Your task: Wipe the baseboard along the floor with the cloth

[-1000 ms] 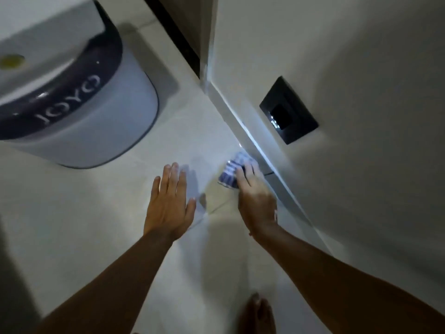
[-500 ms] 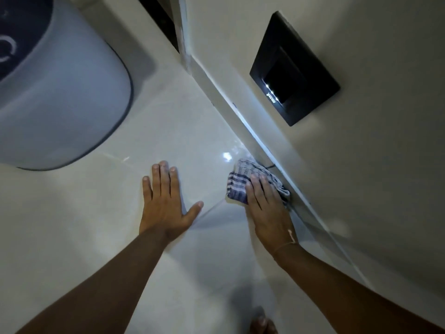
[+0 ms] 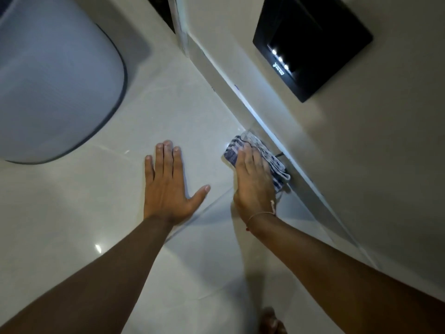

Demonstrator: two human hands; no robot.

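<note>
While the person crouches low over the floor (image 3: 72,213), a bare foot (image 3: 272,321) shows nearest the camera, back from the baseboard (image 3: 240,97) and behind both arms.

Left hand (image 3: 168,184): flat on the tile, fingers spread, gripping nothing, well out from the baseboard. Judged to be bearing body weight.

Right hand (image 3: 252,179): palm down, fingers together, pressing the cloth (image 3: 272,160) rather than closing round it. The cloth is bunched and sits against the foot of the baseboard, on the floor joint; whether it reaches the upper edge of the board cannot be told.

Beyond the cloth, along the baseboard, the strip runs on toward a door frame (image 3: 179,32). Above the baseboard, on the wall, is a black plate (image 3: 313,44) with small lights. Out from the baseboard, across the floor, stands a round grey bin (image 3: 60,92).

Risks, judged:
- Glossy tile: the left palm could slip under load and tip the person toward the wall.
- Flat-palm hold: the cloth could roll out from under the hand mid-stroke, leaving skin on the board.
- A loose loop of cloth trails behind the wrist; it may drag or snag.
- Pressure low on the joint may leave the board's top edge unwiped.
</note>
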